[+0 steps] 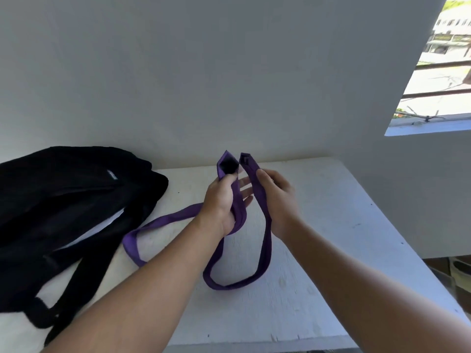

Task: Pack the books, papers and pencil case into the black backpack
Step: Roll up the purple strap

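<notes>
The black backpack (63, 200) lies on its side at the left of the white table (318, 263), its zip gaping, with white papers (102, 225) showing inside. Its straps trail toward the front edge. A long purple strap (265, 240) is lifted above the table's middle. My left hand (223, 200) is shut on one end of it, where a dark patch shows. My right hand (276, 197) pinches the other end. The strap loops down between them, and another loop lies on the table near the backpack. No books or pencil case are visible.
A white wall rises straight behind the table. At the upper right is an open window (438, 72) with bars. The table's right and front edges drop off; dim objects sit on the floor at the far right.
</notes>
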`<state>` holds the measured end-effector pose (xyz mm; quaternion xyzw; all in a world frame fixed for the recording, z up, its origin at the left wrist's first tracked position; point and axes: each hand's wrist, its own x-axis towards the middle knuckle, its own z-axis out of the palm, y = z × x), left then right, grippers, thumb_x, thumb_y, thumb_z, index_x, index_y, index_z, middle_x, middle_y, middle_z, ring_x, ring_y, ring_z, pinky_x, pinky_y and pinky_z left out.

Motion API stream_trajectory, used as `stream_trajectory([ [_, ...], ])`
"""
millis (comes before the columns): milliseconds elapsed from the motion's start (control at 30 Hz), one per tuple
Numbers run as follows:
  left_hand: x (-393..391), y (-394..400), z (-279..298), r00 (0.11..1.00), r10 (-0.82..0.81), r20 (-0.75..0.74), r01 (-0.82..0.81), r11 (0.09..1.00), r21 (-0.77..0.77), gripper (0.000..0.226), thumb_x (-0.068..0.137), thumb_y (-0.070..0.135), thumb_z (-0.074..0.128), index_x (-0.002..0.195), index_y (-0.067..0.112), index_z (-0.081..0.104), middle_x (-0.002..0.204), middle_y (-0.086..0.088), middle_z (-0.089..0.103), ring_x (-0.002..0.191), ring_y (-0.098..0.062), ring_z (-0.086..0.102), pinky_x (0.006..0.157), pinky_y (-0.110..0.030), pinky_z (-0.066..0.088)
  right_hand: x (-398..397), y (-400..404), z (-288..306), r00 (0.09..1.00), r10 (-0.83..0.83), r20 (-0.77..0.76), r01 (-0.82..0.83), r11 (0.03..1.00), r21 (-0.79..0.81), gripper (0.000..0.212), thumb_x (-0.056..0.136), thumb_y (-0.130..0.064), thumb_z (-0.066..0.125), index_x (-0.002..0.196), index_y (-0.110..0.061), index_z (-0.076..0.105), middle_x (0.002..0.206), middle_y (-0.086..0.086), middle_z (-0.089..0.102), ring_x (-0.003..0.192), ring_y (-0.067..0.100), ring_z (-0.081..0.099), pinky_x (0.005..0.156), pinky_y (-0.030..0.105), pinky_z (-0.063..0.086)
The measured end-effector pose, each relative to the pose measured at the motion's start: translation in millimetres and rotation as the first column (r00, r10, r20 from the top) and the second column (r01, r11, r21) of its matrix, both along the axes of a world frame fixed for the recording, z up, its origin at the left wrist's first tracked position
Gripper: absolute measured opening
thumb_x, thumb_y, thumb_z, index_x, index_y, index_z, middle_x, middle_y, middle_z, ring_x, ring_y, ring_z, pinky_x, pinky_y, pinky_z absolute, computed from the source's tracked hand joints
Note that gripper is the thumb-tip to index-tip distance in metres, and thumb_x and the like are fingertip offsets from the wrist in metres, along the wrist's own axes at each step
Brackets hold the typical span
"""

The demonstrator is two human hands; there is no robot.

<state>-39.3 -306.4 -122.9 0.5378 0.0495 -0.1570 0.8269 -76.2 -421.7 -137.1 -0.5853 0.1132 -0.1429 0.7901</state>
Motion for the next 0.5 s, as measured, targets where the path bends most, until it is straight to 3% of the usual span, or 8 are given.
stream_trajectory([
  [100, 0, 4, 0, 0.995, 0.07, -0.073, -0.072, 0.997, -0.029, 0.032, 0.105, 0.039, 0.052, 0.116, 0.015, 0.07, 0.108, -0.008, 0.077, 0.091, -0.027, 0.072, 0.087, -0.038, 0.052, 6, 1, -4, 0.998, 0.024, -0.054, -0.014, 0.985, 0.17, 0.008, 0.102, -0.013, 0.06, 0.097, -0.01, 0.064, 0.088, 0.011, 0.071, 0.071, 0.02, 0.064, 0.065, 0.028, 0.052],
  [200, 0, 9, -1, 0.992, 0.093, -0.086, -0.093, 0.996, 0.0, 0.036, 0.103, 0.046, 0.054, 0.113, 0.016, 0.072, 0.106, -0.009, 0.077, 0.085, -0.024, 0.071, 0.077, -0.035, 0.051, 7, 2, -4, 0.997, 0.069, -0.036, -0.06, 0.974, 0.22, 0.002, 0.102, -0.008, 0.057, 0.102, -0.008, 0.059, 0.096, 0.01, 0.077, 0.071, 0.019, 0.067, 0.073, 0.031, 0.055],
  [300, 0, 10, -3, 0.994, 0.097, -0.056, -0.093, 0.994, 0.06, 0.039, 0.103, 0.047, 0.053, 0.118, 0.017, 0.071, 0.11, -0.01, 0.077, 0.09, -0.024, 0.073, 0.076, -0.035, 0.051, 6, 4, -2, 0.997, 0.079, 0.024, -0.081, 0.995, 0.055, 0.016, 0.104, -0.017, 0.061, 0.11, -0.016, 0.076, 0.09, 0.0, 0.072, 0.07, 0.013, 0.059, 0.069, 0.025, 0.052],
  [400, -5, 7, 1, 1.0, 0.008, -0.025, -0.007, 0.999, 0.044, 0.047, 0.1, 0.056, 0.053, 0.121, 0.017, 0.07, 0.115, -0.006, 0.076, 0.104, -0.023, 0.073, 0.087, -0.035, 0.05, 4, 14, 4, 0.982, 0.16, 0.101, -0.154, 0.986, -0.062, 0.024, 0.107, -0.023, 0.057, 0.117, -0.03, 0.078, 0.093, -0.006, 0.075, 0.078, 0.011, 0.069, 0.07, 0.025, 0.057],
  [500, -13, 0, 9, 0.998, -0.043, -0.048, 0.039, 0.996, -0.076, 0.045, 0.099, 0.054, 0.057, 0.111, 0.015, 0.074, 0.109, 0.001, 0.077, 0.108, -0.012, 0.071, 0.099, -0.031, 0.049, 8, 26, 3, 0.983, 0.173, 0.064, -0.152, 0.958, -0.245, 0.026, 0.106, -0.038, 0.056, 0.125, -0.035, 0.075, 0.12, 0.002, 0.056, 0.113, 0.017, 0.065, 0.097, 0.032, 0.056],
])
